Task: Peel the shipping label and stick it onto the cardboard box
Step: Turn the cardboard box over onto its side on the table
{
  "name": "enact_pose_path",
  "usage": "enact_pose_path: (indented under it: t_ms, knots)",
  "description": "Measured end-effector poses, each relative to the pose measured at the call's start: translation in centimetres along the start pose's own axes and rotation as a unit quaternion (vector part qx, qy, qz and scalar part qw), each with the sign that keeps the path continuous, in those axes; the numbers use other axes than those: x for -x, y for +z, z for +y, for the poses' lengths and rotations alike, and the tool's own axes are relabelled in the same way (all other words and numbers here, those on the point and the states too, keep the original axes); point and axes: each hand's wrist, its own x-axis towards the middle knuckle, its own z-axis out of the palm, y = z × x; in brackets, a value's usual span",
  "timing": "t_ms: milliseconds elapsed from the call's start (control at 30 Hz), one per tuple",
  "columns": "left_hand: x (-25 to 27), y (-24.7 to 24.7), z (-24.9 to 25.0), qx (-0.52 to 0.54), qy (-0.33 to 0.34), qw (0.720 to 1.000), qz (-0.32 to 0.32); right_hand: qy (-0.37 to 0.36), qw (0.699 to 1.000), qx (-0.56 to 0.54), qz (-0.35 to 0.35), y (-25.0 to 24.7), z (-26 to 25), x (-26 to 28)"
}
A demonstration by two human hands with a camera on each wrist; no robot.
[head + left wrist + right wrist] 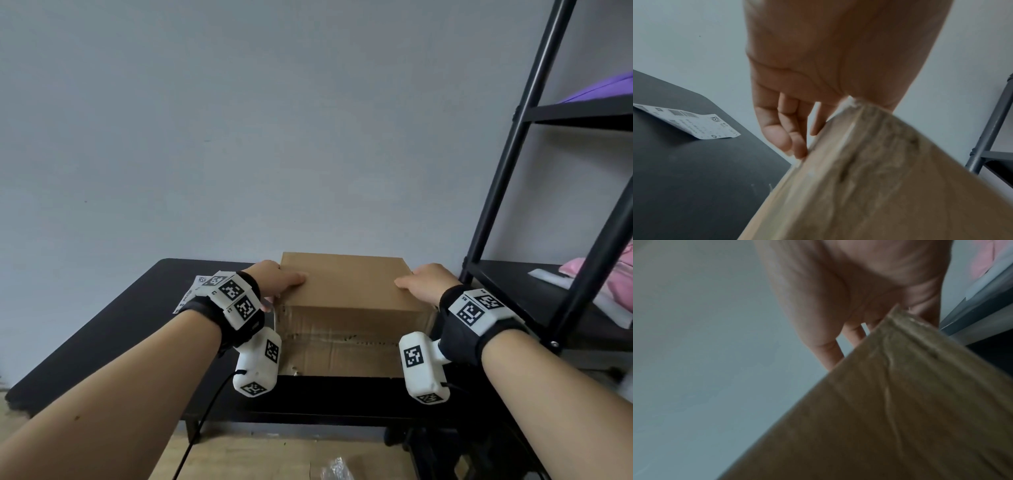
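A brown cardboard box (346, 291) stands on the black table (120, 335), its worn front face toward me. My left hand (277, 279) holds its left top edge, thumb on top and fingers (777, 133) down the side. My right hand (426, 284) holds the right top edge the same way, fingers (828, 350) along the side wall. The white printed shipping label (195, 291) lies flat on the table left of the box, partly hidden by my left wrist; it shows fully in the left wrist view (690, 123). The box (879, 178) (900, 402) looks blurred in both wrist views.
A black metal shelf rack (507, 171) rises just right of the box, holding a purple item (603, 90) and pink and white things (582, 270). A grey wall stands close behind the table. Crumpled clear plastic (335, 469) lies on the wooden floor below.
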Motion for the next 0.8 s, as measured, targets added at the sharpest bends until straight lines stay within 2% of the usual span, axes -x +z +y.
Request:
enact_pose_path:
  t_ms: [167, 267, 333, 433, 600, 800]
  knots:
    - [0.0, -0.3, -0.3, 0.007, 0.002, 1.0, 0.001, -0.003, 0.999, 0.032, 0.0, 0.0, -0.7, 0.6]
    - [0.0, -1.0, -0.4, -0.018, 0.017, 1.0, 0.011, -0.025, 0.996, 0.066, 0.048, -0.2, -1.8, 1.3]
    - [0.0, -2.0, -0.4, -0.042, 0.037, 0.997, 0.046, -0.058, 0.994, 0.048, 0.073, -0.3, -3.2, 1.8]
    - [0.3, -4.4, -0.6, -0.034, 0.065, 0.991, 0.111, -0.122, 0.989, 0.023, 0.074, -0.4, -6.2, 2.8]
    - [0.4, -8.3, -3.0, -0.035, 0.059, 0.983, 0.169, -0.217, 0.976, -0.018, 0.032, 2.2, -12.6, 4.8]
    - [-0.8, -10.7, -8.5, 0.002, 0.018, 0.983, 0.181, -0.242, 0.967, -0.066, -0.041, 7.5, -18.9, 4.7]
